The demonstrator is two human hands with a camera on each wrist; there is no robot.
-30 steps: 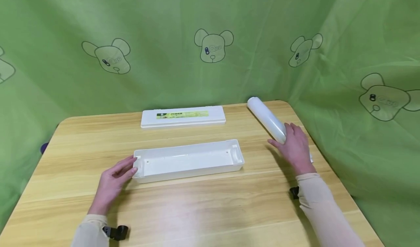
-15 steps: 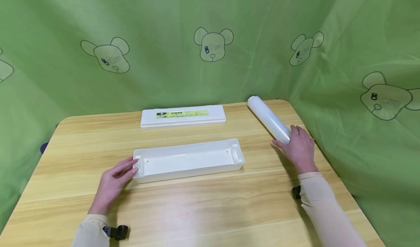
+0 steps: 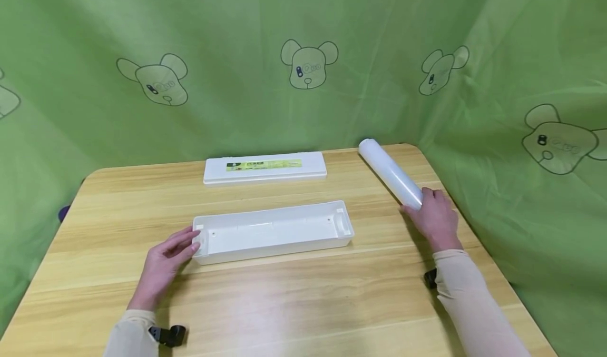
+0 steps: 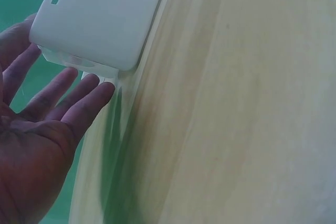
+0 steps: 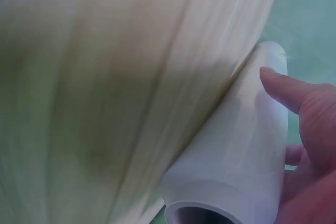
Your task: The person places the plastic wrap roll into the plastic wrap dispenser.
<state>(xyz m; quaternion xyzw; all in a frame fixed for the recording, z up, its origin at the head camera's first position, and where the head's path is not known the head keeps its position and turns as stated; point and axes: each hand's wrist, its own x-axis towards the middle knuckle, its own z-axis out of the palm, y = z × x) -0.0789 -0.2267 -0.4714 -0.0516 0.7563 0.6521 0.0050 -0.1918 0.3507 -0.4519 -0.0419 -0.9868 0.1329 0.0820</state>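
Observation:
A long white plastic box [image 3: 270, 230], its top uncovered, stands in the middle of the wooden table. My left hand [image 3: 161, 262] touches the box's left end with fingertips and thumb; in the left wrist view the fingers [image 4: 84, 100] are nearly straight against that end. On the right side a roll of cling film [image 3: 391, 174] lies slanted, its far end toward the back edge. Near its closer end my right hand [image 3: 435, 217] holds the roll, thumb on one side and fingers on the other. The right wrist view shows the roll's hollow core.
Behind the box lies a flat white lid [image 3: 264, 174] with a green and yellow label. The wooden table [image 3: 284, 309] ends at a green curtain [image 3: 237, 115] printed with bear heads, which stands close at the back and both sides.
My right hand has moved a little right and toward me along the cling film roll, leaving more of it uncovered. The roll has barely shifted. The left hand and the box stay put.

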